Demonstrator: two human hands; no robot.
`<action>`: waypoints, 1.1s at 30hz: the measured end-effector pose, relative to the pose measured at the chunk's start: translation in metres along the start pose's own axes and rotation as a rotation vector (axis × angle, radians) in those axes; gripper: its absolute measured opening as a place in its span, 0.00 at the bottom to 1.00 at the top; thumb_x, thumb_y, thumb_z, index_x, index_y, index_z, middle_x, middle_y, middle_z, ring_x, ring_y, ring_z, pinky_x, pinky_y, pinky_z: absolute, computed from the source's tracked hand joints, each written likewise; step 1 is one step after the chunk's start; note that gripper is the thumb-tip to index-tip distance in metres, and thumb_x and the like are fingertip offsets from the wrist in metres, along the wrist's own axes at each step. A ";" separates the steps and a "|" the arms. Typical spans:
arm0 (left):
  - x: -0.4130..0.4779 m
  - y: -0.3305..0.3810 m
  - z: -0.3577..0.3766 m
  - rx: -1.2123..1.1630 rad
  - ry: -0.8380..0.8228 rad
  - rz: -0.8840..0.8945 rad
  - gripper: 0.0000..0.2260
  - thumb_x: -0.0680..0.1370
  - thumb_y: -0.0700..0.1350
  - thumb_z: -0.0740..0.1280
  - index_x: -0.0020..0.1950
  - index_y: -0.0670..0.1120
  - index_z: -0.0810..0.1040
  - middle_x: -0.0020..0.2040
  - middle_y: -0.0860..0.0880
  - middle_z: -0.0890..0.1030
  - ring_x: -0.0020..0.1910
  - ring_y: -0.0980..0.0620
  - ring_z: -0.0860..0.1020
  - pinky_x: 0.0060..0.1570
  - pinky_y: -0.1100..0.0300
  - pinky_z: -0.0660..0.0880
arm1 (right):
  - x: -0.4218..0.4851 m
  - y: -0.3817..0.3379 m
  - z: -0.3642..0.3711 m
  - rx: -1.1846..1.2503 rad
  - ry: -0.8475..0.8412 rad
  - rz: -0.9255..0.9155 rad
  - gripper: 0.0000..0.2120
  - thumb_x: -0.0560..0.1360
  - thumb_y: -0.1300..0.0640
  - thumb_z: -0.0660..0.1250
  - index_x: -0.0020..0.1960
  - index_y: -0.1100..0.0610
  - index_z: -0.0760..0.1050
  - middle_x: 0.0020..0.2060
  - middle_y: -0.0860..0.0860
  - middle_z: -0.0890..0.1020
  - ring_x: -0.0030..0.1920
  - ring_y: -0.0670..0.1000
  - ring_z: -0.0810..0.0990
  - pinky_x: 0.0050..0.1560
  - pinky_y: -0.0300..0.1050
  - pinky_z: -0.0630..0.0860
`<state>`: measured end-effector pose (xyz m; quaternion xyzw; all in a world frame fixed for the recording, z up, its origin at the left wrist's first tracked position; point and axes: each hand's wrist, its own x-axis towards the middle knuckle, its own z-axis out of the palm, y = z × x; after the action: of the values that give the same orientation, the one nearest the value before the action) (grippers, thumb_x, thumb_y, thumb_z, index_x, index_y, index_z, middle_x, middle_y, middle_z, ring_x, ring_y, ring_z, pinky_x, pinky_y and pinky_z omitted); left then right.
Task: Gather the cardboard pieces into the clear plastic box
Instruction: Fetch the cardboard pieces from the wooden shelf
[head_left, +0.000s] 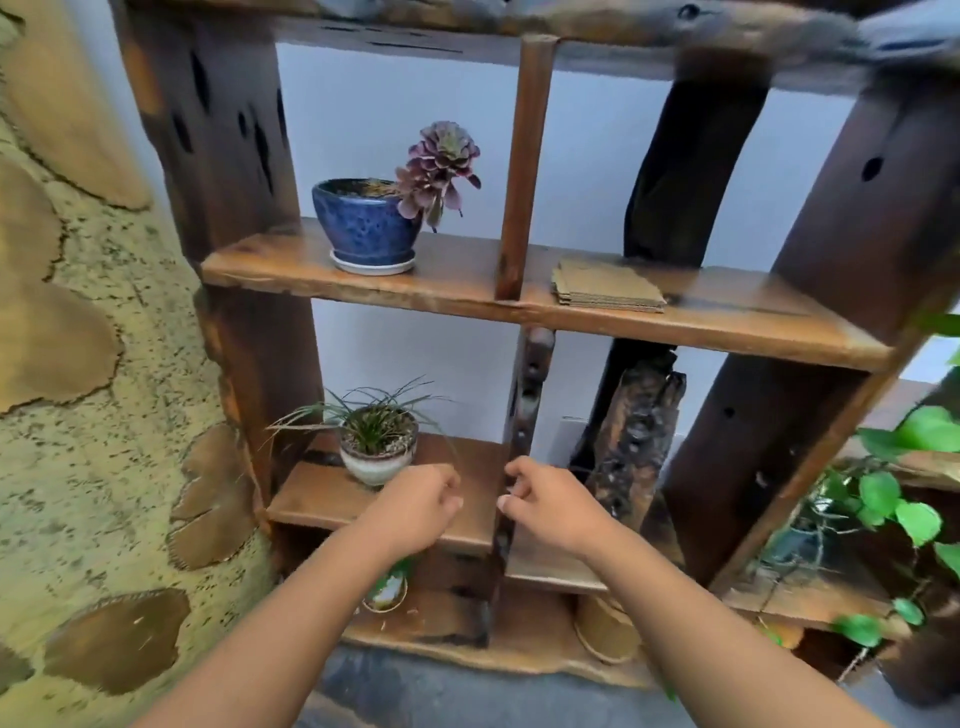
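A small stack of brown cardboard pieces (608, 287) lies flat on the middle wooden shelf (727, 322), just right of the thin upright post. My left hand (418, 506) and my right hand (550, 506) hover side by side in front of the lower shelf, well below the stack. Both hands hold nothing, with the fingers loosely curled. No clear plastic box is in view.
A blue pot with a purple succulent (371, 223) stands left of the post on the middle shelf. A small grass plant in a white pot (378, 447) sits just beyond my left hand. A dark gnarled wood piece (634, 431) stands beyond my right hand. Green leafy vines (904, 499) hang at right.
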<state>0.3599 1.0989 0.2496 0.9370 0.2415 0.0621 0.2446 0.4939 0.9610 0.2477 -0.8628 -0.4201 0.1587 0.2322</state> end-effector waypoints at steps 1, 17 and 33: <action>0.017 0.004 -0.009 0.002 0.006 0.041 0.15 0.78 0.47 0.64 0.65 0.46 0.77 0.57 0.46 0.82 0.56 0.48 0.79 0.56 0.57 0.74 | 0.008 -0.002 -0.013 0.006 0.040 0.020 0.23 0.76 0.47 0.65 0.68 0.53 0.70 0.49 0.48 0.82 0.51 0.50 0.80 0.55 0.48 0.76; 0.171 0.155 -0.098 -0.007 0.265 0.378 0.19 0.77 0.49 0.66 0.67 0.47 0.75 0.60 0.46 0.81 0.58 0.47 0.79 0.58 0.53 0.77 | 0.059 0.004 -0.215 -0.064 0.495 0.070 0.19 0.75 0.49 0.67 0.64 0.53 0.74 0.48 0.49 0.84 0.50 0.51 0.80 0.51 0.46 0.75; 0.267 0.201 -0.117 0.209 0.016 -0.077 0.15 0.75 0.52 0.70 0.52 0.42 0.73 0.37 0.47 0.74 0.33 0.50 0.75 0.29 0.61 0.71 | 0.144 0.035 -0.286 -0.097 0.159 0.432 0.22 0.76 0.47 0.68 0.63 0.59 0.69 0.45 0.56 0.79 0.42 0.57 0.81 0.47 0.51 0.82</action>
<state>0.6511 1.1242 0.4492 0.9469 0.2844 0.0347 0.1458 0.7361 0.9808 0.4583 -0.9526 -0.2132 0.1159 0.1832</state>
